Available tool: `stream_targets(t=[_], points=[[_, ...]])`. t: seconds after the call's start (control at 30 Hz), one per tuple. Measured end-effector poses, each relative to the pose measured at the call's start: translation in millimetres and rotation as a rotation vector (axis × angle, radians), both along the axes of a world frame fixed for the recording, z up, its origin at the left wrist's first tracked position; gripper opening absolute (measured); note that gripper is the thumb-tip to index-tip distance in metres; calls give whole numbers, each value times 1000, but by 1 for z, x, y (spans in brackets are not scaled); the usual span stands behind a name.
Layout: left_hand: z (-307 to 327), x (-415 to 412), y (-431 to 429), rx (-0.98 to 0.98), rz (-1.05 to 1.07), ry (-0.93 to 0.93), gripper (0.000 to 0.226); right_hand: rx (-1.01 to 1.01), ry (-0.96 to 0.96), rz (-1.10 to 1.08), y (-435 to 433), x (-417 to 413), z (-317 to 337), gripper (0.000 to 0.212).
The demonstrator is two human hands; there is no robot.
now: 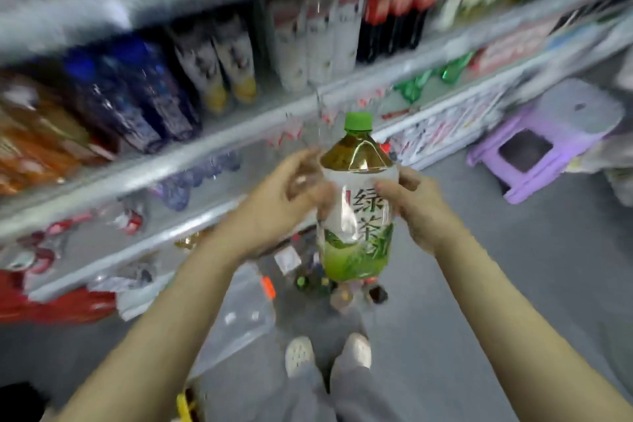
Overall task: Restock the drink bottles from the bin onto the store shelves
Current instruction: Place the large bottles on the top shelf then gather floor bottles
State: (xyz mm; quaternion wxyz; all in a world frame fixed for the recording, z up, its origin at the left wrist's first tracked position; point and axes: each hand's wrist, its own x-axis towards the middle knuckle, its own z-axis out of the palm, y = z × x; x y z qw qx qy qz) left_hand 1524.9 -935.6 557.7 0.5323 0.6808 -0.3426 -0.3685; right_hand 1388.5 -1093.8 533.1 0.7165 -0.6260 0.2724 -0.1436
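Observation:
A large green tea bottle (pixel 358 202) with a green cap and a white-and-green label is upright in front of me, at chest height. My right hand (pixel 416 205) grips its right side, thumb across the label. My left hand (pixel 287 199) is at the bottle's left side with fingers curled beside it; blur hides whether it touches. Below the bottle, on the floor, is the clear bin (pixel 239 312) with several bottle caps showing near it. The store shelves (pixel 205 144) run from the left to the upper right, stocked with bottles.
Blue bottles (pixel 137 92), white-labelled bottles (pixel 308 41) and dark cola bottles (pixel 394 10) fill the shelf ahead. A purple plastic stool (pixel 534 147) stands on the grey floor at the right. My feet (pixel 329 353) are just behind the bin.

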Motion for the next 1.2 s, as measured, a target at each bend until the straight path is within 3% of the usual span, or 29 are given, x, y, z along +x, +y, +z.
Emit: stream_targets(t=[0.07, 0.17, 0.33, 0.47, 0.83, 1.2], points=[[15, -13, 5, -72, -51, 67, 76, -60, -45, -34, 3, 5, 38, 25], [44, -21, 4, -201, 82, 2, 87, -160, -86, -35, 12, 9, 90, 14], [108, -16, 8, -397, 141, -85, 78, -252, -190, 18, 19, 2, 158, 52], [153, -15, 15, -472, 125, -98, 65, -272, -300, -4, 29, 0, 195, 53], [193, -16, 16, -465, 141, -87, 65, -318, -340, -158, 36, 1, 228, 68], [206, -66, -21, -452, 100, -150, 57, -339, -396, -141, 2, -56, 233, 55]])
